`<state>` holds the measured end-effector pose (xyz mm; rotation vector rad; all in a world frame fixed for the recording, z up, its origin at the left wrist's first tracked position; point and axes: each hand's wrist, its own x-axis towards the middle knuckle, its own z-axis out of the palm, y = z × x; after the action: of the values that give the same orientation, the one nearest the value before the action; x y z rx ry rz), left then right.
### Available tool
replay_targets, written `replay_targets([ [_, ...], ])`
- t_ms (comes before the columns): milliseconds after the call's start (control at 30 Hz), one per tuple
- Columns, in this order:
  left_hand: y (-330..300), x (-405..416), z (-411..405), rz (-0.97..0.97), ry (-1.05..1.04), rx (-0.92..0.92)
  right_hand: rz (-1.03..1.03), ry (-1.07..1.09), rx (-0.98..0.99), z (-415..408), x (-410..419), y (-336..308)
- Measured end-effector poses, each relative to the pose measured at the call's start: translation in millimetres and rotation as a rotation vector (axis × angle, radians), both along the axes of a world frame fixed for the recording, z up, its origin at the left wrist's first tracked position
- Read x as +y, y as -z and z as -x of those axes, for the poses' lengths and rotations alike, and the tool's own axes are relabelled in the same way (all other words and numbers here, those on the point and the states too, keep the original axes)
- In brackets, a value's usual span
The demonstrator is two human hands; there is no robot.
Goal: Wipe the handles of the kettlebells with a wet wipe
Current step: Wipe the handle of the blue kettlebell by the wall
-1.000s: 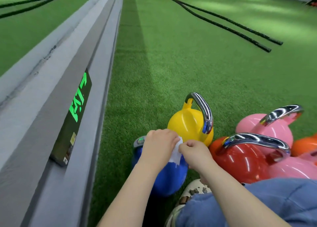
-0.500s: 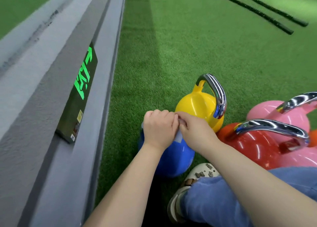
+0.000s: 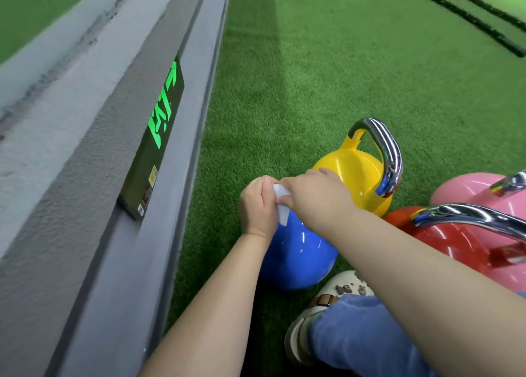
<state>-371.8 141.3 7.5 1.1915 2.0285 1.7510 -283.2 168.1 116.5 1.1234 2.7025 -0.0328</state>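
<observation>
A blue kettlebell (image 3: 296, 257) stands on the green turf close to me, its handle hidden under both hands. My left hand (image 3: 257, 208) and my right hand (image 3: 316, 198) meet above it, and both pinch a white wet wipe (image 3: 281, 203) between them. Behind it stands a yellow kettlebell (image 3: 350, 174) with a chrome handle (image 3: 384, 151). To the right lie a red kettlebell (image 3: 449, 240) with a chrome handle (image 3: 472, 217) and a pink kettlebell (image 3: 469, 190).
A grey wall ledge (image 3: 85, 148) with a lit green exit sign (image 3: 162, 126) runs along the left. Black battle ropes (image 3: 469, 17) lie on the turf at the far right. My shoe (image 3: 336, 294) and a blue trouser leg (image 3: 355, 334) are beside the blue kettlebell.
My hands have come together over the blue kettlebell's handle, with the wipe now bunched between them. The view has tilted down and moved closer.
</observation>
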Motion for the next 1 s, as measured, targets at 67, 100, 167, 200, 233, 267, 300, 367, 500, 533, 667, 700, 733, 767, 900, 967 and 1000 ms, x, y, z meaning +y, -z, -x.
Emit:
replay_targets([
  [67, 3, -1, 1, 0.024, -0.016, -0.199, -0.060, -0.018, -0.016, 9, -5, 4],
  [100, 5, -2, 2, 0.048, -0.022, -0.270, -0.076, -0.023, -0.013, 12, -7, 7],
  [167, 5, -2, 4, 0.087, -0.032, -0.421, -0.078, -0.012, -0.005, 16, -9, 11],
  [200, 5, -2, 4, 0.097, -0.032, -0.495, -0.073, 0.000, -0.006, 17, -9, 12],
  [233, 5, -3, 4, 0.101, -0.029, -0.553, -0.071, 0.009, -0.008, 18, -9, 13],
  [267, 6, -3, 4, 0.101, -0.022, -0.594, -0.075, 0.013, -0.012, 19, -9, 13],
  [300, 5, -3, 5, 0.095, -0.017, -0.632, -0.087, 0.011, -0.016, 21, -10, 13],
  [367, 6, -6, 7, 0.102, -0.011, -0.706, -0.114, -0.008, -0.028, 25, -15, 14],
  [500, 9, -12, 5, 0.109, -0.007, -0.825, -0.152, -0.052, -0.042, 29, -24, 13],
  [533, 9, -12, 4, 0.104, -0.025, -0.845, -0.163, -0.065, -0.045, 29, -24, 13],
  [667, 7, -11, 1, 0.157, -0.078, -0.795, -0.175, -0.091, -0.041, 24, -17, 11],
  [700, 5, -9, 2, 0.168, -0.080, -0.774, -0.172, -0.084, -0.029, 23, -15, 10],
  [733, 4, -8, 2, 0.191, -0.079, -0.733, -0.165, -0.068, -0.013, 21, -14, 10],
  [767, 2, -7, 1, 0.218, -0.081, -0.660, -0.159, -0.049, 0.011, 18, -12, 10],
  [900, -13, -3, -8, 0.197, -0.118, -0.203, -0.125, 0.068, 0.094, -3, -6, 6],
  [967, -21, -4, -17, 0.191, -0.083, 0.051, -0.097, 0.124, 0.106, -15, -4, 3],
  [1000, -23, -3, -20, 0.213, -0.095, 0.196, -0.088, 0.147, 0.107, -21, -2, 0],
])
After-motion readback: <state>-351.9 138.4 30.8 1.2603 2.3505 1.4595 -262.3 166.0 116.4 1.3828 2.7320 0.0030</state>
